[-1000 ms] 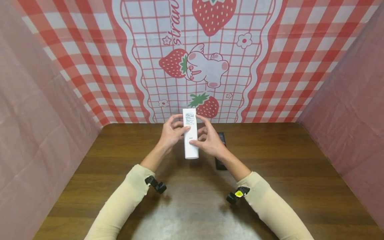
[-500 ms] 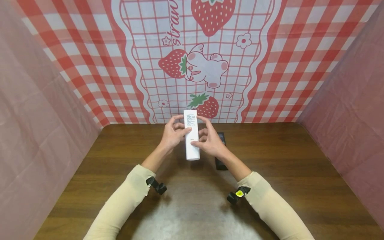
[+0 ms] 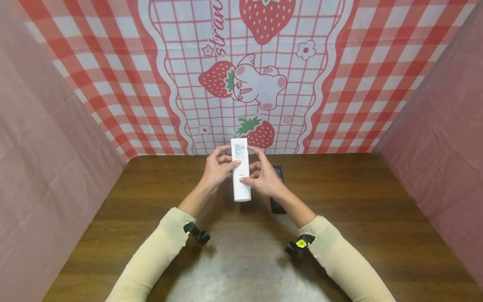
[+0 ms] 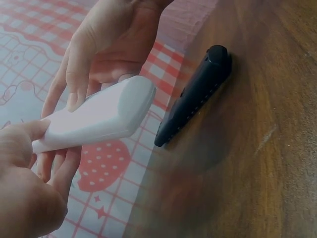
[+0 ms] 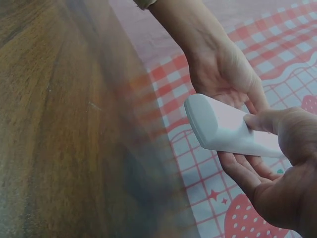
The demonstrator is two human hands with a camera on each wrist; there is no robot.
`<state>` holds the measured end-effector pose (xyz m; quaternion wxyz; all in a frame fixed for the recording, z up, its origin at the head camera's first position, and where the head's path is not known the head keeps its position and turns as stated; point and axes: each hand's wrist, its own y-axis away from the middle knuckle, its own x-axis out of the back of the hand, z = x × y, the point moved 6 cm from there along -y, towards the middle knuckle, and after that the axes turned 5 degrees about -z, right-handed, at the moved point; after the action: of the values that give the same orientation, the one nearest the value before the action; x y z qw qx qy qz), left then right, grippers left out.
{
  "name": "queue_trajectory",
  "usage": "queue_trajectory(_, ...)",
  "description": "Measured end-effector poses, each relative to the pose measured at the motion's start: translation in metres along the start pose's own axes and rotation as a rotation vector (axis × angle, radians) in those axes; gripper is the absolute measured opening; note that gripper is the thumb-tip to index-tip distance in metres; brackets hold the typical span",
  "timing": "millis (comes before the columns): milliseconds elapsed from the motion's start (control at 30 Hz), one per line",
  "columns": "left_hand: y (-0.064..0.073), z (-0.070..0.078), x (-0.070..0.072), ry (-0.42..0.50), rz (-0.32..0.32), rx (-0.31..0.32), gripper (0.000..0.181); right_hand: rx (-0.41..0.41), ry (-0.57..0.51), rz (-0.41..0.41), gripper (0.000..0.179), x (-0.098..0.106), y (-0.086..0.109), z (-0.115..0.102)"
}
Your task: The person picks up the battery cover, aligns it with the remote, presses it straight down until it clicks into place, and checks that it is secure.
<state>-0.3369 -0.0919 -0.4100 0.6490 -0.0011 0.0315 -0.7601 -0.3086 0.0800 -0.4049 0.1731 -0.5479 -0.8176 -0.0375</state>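
Note:
A white remote control (image 3: 244, 170) is held above the table in both hands, its back with printed text and a small latch mark turned up toward the head. My left hand (image 3: 216, 172) grips its left side, thumb on the back face. On the right side my right hand (image 3: 266, 178) holds it too, its thumb lower down on the back. Fingers of both hands curl underneath, as the left wrist view shows around the white remote control (image 4: 99, 116). The remote's button side is hidden.
A long black object (image 3: 277, 205), which looks like another remote, lies on the wooden table (image 3: 358, 209) behind my right wrist. A strawberry-print checked cloth (image 3: 332, 84) hangs at the back. Pink cloth walls (image 3: 49, 138) stand at both sides.
The white remote and both hands have shifted very slightly right and toward me since a second ago. Over the last half second they stay practically still, with the grip unchanged.

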Motion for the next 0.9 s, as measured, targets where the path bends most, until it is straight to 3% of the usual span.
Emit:
queue_trajectory(533,0.001,-0.003,-0.001,-0.037,0.023,0.012,0.064,-0.031,0.035,0.006,0.104,0.002,0.0,-0.001)
queue_trajectory(900,0.002,-0.009,-0.005,-0.026,0.051,0.053,0.061,-0.111,0.02,0.016,0.102,0.004,0.004,0.003)
